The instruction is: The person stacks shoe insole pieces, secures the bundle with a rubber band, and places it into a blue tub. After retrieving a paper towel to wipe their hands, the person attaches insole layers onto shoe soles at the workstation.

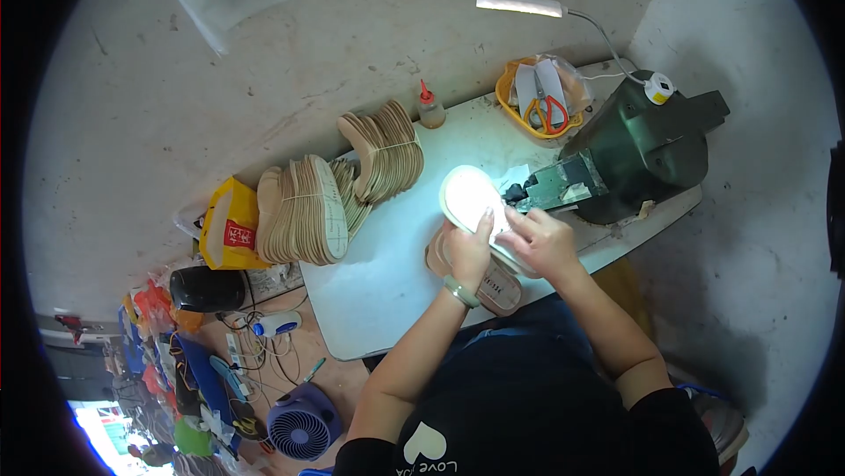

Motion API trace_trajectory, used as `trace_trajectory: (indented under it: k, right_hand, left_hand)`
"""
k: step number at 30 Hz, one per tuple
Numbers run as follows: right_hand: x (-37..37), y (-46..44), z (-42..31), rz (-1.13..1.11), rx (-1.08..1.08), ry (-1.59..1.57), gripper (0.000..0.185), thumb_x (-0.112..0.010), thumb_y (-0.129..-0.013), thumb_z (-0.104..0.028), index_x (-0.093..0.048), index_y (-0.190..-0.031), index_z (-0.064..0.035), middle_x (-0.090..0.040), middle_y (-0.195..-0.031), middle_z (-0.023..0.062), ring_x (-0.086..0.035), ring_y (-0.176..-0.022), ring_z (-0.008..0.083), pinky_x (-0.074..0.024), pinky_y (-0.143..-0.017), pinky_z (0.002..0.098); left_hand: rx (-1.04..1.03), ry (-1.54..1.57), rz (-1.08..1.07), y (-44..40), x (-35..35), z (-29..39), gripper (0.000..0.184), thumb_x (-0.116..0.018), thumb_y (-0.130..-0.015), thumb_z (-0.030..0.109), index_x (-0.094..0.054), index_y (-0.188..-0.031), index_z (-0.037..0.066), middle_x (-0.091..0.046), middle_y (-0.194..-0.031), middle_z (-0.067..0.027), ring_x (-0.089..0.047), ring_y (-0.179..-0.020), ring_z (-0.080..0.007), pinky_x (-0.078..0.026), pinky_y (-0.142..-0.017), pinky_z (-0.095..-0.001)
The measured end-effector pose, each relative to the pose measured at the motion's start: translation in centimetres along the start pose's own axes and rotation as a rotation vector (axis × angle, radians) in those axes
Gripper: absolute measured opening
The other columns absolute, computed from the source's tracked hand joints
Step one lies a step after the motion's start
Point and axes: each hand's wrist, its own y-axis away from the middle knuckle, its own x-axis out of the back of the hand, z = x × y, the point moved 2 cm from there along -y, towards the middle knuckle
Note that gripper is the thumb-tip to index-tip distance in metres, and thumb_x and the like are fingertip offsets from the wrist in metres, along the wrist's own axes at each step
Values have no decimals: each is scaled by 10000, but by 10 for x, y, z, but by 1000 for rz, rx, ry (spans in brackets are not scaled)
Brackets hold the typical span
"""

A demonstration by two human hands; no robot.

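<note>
A pale insole (470,194), washed out by bright light, is held at a slant over the white table. My left hand (469,249), with a bangle at the wrist, grips its left side, thumb on top. On the other edge, my right hand (540,243) has its fingers bent against the insole. Beneath them, another insole (502,289) with dark printing lies near the table's front edge, partly covered. Just beyond my right hand is the flat arm (568,185) of a dark green sewing-type machine (656,154); its working tip is too small to make out.
Tied bundles of insoles (304,212) stand on the table's left side, with another bundle (385,152) behind. A red-tipped bottle (429,106) and a yellow basket (506,97) holding scissors (547,110) are at the back. A lamp (519,5) hangs above; a purple fan (304,423) stands lower left.
</note>
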Motion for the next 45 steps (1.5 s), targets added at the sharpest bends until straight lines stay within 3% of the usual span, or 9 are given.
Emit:
trace_trajectory:
  k: [1,5,9,15,18,19,23,36,45]
  right_hand:
    - [-2,4,13,-24,58,-6,453,-753,-791,-356,-667,-1163,-111,-592,-721,32,-604,-562,184,-492,-503,321]
    - [-21,41,44,-15,-706,-1102,413,-635,-926,-291,-584,-1171,38,-662,-868,60,-637,-712,135,-520,-625,288]
    - [-22,59,26,-497,-1028,-1649,359,-534,-985,-288,-600,-1080,53,-669,-870,104,-635,-732,159,-518,-702,281]
    - [-43,38,9,-426,-1004,-1519,310,-555,-983,-283,-642,-906,5,-647,-721,61,-585,-596,105,-468,-564,231]
    - [-44,24,2,-369,-1042,-1451,293,-580,-971,-279,-643,-868,-12,-635,-678,35,-552,-532,77,-419,-499,206]
    - [-43,19,0,-354,-1052,-1426,289,-589,-967,-277,-644,-852,-18,-630,-662,26,-541,-511,69,-401,-478,198]
    - [-49,11,3,-289,-1034,-1344,293,-601,-959,-277,-653,-801,-35,-631,-636,19,-524,-477,60,-362,-450,190]
    - [-35,10,15,-272,-941,-1205,284,-610,-954,-268,-677,-792,-43,-654,-674,16,-527,-511,45,-355,-462,182]
    - [-35,45,25,-328,-893,-1209,272,-600,-961,-257,-701,-916,-9,-676,-763,22,-575,-626,54,-428,-563,198]
  left_hand:
    - [-21,-7,22,-4,-8,-11,345,-653,-893,210,-622,-1094,-69,-687,-1020,-188,-669,-924,-242,-509,-785,-341]
    - [134,182,-25,-21,-14,-20,361,-649,-902,254,-634,-1081,-59,-683,-977,-191,-665,-908,-284,-494,-794,-386]
    - [350,363,-143,-39,-9,-27,426,-637,-910,264,-589,-1177,-64,-646,-1085,-225,-643,-995,-309,-477,-853,-410]
    - [-546,-548,166,-76,13,24,693,-691,-851,354,-433,-1376,-17,-501,-1333,-264,-401,-1321,-382,-323,-1087,-470]
    - [-718,-686,-647,-104,22,47,604,-720,-815,390,-557,-1281,41,-477,-1385,-212,-280,-1407,-359,-208,-1160,-454]
    - [-827,-709,-787,-111,20,47,504,-717,-808,412,-632,-1212,123,-591,-1247,-101,-423,-1289,-337,-279,-1111,-450]
    - [-687,-804,-1003,-118,19,55,264,-658,-866,360,-717,-1040,170,-617,-896,-33,-522,-974,-252,-358,-946,-415]
    - [-287,-684,-624,-61,31,46,299,-565,-919,302,-672,-1141,134,-682,-1021,-144,-630,-967,-331,-471,-843,-429]
    - [-21,-516,-481,-35,27,34,369,-588,-915,309,-599,-1234,122,-699,-903,-172,-673,-826,-343,-513,-734,-429]
